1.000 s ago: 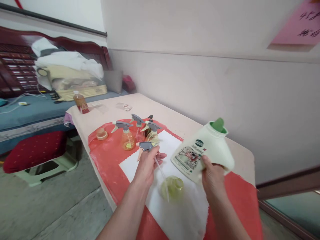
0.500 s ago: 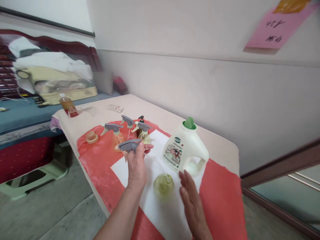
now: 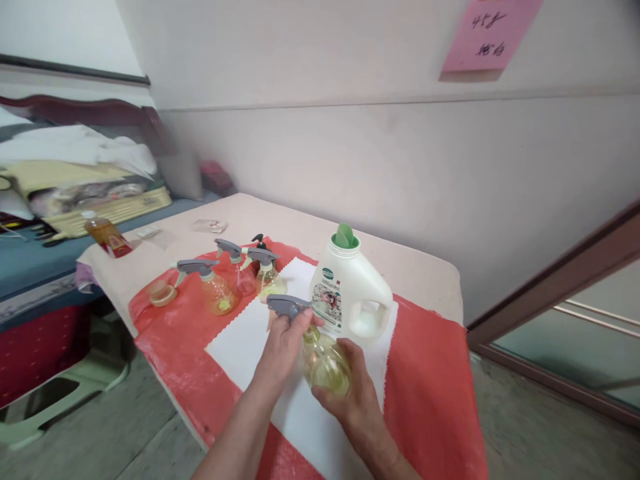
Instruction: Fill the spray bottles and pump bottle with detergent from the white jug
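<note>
Pinched between thumb and fingers in the left grip (image 3: 285,340): a grey plastic trigger spray head (image 3: 285,305), poised at the neck of a rounded, see-through yellow-tinted bottle (image 3: 327,363). Curled around the bottle's body, thumb on the near side and fingers on the far side: the right grip (image 3: 353,387). Bottle just below and to the right of the left grip, tilted with neck toward it, above a white sheet with scalloped edges (image 3: 235,347). Done, by the look of things: head and bottle together at the neck, and trigger tops in place on three spray bottles beyond and left of the left grip, one orange-tinted (image 3: 219,293), one pink (image 3: 244,280), one pale yellow (image 3: 270,283). Apparently unfinished: a firm seating of the head, with the joint partly hidden by fingers and impossible to confirm. Directly beyond the right grip, upright and uncapped: a large pale plastic jug with a green spout (image 3: 367,283). Under the white sheet, a red covering (image 3: 430,373) over the cream-topped table (image 3: 420,267).
</note>
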`<state>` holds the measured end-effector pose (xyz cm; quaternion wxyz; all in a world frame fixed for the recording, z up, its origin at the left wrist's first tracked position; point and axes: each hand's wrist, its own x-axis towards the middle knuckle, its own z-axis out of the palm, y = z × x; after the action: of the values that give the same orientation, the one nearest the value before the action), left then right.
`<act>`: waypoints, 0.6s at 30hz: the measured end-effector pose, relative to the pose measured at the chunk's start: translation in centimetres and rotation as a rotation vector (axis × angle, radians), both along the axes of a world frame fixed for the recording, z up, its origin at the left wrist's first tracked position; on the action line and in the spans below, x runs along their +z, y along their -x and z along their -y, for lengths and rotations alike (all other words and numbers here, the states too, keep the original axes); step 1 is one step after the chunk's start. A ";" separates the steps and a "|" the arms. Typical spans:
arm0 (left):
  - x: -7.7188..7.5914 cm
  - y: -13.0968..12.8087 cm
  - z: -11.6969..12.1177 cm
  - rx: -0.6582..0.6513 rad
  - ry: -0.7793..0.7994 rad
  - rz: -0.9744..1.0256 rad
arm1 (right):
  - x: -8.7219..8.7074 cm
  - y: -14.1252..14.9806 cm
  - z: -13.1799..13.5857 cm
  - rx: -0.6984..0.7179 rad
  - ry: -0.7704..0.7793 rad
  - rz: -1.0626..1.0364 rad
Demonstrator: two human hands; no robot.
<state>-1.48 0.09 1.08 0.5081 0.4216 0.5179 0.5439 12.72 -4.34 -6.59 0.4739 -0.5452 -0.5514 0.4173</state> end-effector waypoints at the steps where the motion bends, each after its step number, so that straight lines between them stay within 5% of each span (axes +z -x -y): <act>1: -0.2 -0.1 0.0 0.009 0.003 0.082 | 0.6 -0.3 0.2 -0.012 -0.024 0.016; 5: -0.5 -1.1 0.4 -0.012 0.010 0.271 | 2.4 -1.2 0.6 -0.033 -0.141 0.170; 11: -0.3 -2.7 1.0 -0.044 0.013 0.375 | 2.4 -1.5 0.6 -0.109 -0.321 0.296; 18: -0.6 -2.7 0.9 -0.040 0.095 0.349 | 2.9 -1.6 0.5 -0.132 -0.323 0.236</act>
<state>1.25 -0.78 0.45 0.6202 0.3064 0.4387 0.5736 14.30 -4.80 -3.72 0.5135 -0.5422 -0.6260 0.2247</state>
